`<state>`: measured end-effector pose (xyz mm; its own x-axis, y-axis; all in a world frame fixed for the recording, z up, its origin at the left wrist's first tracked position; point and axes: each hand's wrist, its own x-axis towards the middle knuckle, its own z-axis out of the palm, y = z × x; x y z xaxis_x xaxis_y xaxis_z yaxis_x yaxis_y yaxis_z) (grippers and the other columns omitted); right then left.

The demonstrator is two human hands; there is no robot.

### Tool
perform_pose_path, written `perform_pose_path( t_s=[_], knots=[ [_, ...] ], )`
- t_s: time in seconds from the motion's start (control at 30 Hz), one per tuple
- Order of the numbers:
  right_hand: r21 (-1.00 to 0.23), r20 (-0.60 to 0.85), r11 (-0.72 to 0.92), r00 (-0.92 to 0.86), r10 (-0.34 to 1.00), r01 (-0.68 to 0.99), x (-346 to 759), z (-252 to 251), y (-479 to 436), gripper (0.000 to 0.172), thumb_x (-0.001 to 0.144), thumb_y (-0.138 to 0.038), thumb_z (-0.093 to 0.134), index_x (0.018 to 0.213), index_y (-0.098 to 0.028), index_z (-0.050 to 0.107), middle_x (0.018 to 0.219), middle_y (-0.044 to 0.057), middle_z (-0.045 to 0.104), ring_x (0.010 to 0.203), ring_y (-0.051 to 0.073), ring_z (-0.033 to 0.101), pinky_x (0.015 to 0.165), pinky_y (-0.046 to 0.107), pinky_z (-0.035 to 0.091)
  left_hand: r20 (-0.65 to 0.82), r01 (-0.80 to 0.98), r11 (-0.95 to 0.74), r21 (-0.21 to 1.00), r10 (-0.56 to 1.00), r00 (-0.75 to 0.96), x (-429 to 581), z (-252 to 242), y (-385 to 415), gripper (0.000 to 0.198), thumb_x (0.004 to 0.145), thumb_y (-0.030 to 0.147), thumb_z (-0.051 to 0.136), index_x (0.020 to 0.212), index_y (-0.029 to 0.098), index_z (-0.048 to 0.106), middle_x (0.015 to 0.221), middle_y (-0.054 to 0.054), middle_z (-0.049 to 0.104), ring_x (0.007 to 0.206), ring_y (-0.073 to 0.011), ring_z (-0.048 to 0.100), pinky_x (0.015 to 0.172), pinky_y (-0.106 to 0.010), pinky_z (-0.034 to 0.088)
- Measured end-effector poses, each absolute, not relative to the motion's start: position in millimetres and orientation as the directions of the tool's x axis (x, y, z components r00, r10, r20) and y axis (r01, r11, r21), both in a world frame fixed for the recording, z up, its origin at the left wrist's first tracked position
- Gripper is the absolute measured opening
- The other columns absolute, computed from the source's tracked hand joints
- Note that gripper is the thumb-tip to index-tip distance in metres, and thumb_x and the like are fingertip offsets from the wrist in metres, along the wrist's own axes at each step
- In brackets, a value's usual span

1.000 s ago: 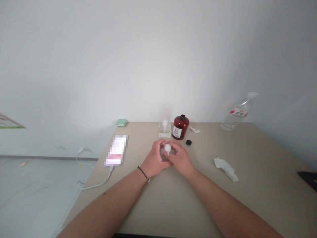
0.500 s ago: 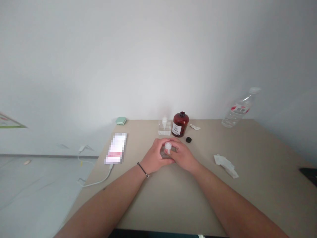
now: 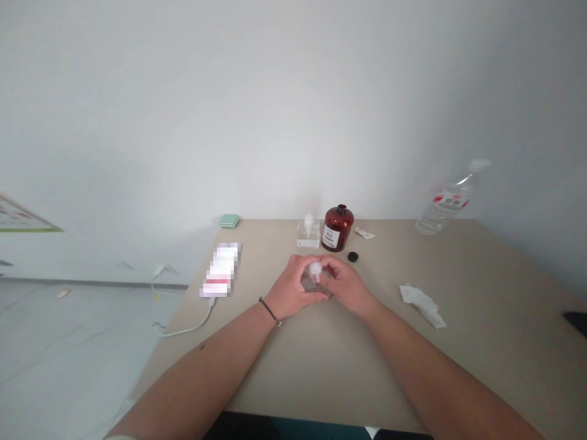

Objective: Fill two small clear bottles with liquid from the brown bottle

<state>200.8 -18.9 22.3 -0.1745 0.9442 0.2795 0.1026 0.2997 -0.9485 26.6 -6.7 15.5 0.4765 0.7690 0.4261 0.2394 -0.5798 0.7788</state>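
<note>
Between my hands, low over the table, is a clear bottle with a white pump top. My left hand is closed round the bottle's left side. From the right, my right hand grips the pump top and the bottle's right side, its thumb against the nozzle. My fingers hide much of the bottle. Just behind stands a second clear square bottle with a white pump top. Beside it is an uncapped brown bottle with a white label, and near that lies a black cap.
A phone on a white cable lies at the left table edge, with a small green case behind it. Crumpled tissue and a smaller white scrap lie to the right. A clear water bottle stands by the wall.
My view has turned slightly left, so things appear a little further right. Both hands keep their grip on the pump bottle, with hardly any shift of the fingers.
</note>
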Motion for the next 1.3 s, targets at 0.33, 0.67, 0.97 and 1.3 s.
perform_pose_path(
  t_s=[0.33,0.67,0.97,1.3],
  knots=[
    [-0.965,0.259,0.261,-0.203,0.944,-0.019,204,19,-20,0.041,0.077,-0.051,0.075,0.101,-0.022,0.059,0.102,0.005,0.067,0.094,0.021,0.064,0.087,0.040,0.051,0.461,0.237,-0.600,0.764,0.765,0.449,26,6,-6,0.073,0.066,0.039,0.087,0.127,0.024,0.048,0.117,-0.008,0.051,0.110,-0.0263,0.053,0.097,-0.045,0.046],
    [-0.979,0.197,0.202,-0.174,0.965,0.008,211,24,-21,0.027,0.082,-0.046,0.067,0.098,-0.024,0.073,0.116,0.006,0.071,0.113,0.027,0.063,0.104,0.047,0.043,0.385,0.214,-0.505,0.836,0.818,0.427,26,3,-7,0.077,0.064,0.039,0.088,0.123,0.021,0.042,0.118,-0.009,0.051,0.110,-0.0274,0.056,0.097,-0.046,0.046],
    [-0.961,0.273,0.275,-0.157,0.949,-0.011,198,15,-21,0.047,0.075,-0.045,0.076,0.112,-0.024,0.058,0.115,0.008,0.066,0.109,0.025,0.062,0.095,0.043,0.049,0.424,0.187,-0.559,0.808,0.772,0.473,25,16,-9,0.086,0.065,0.035,0.088,0.139,0.027,0.043,0.128,-0.011,0.052,0.122,-0.0308,0.051,0.106,-0.049,0.040],
    [-0.973,0.223,0.230,-0.193,0.956,0.012,206,16,-27,0.054,0.084,-0.047,0.066,0.134,-0.030,0.054,0.130,0.007,0.062,0.121,0.025,0.057,0.105,0.046,0.044,0.394,0.236,-0.553,0.799,0.778,0.489,25,16,-8,0.076,0.065,0.037,0.087,0.132,0.027,0.052,0.116,-0.008,0.053,0.111,-0.0291,0.054,0.100,-0.049,0.045]
  ],
)
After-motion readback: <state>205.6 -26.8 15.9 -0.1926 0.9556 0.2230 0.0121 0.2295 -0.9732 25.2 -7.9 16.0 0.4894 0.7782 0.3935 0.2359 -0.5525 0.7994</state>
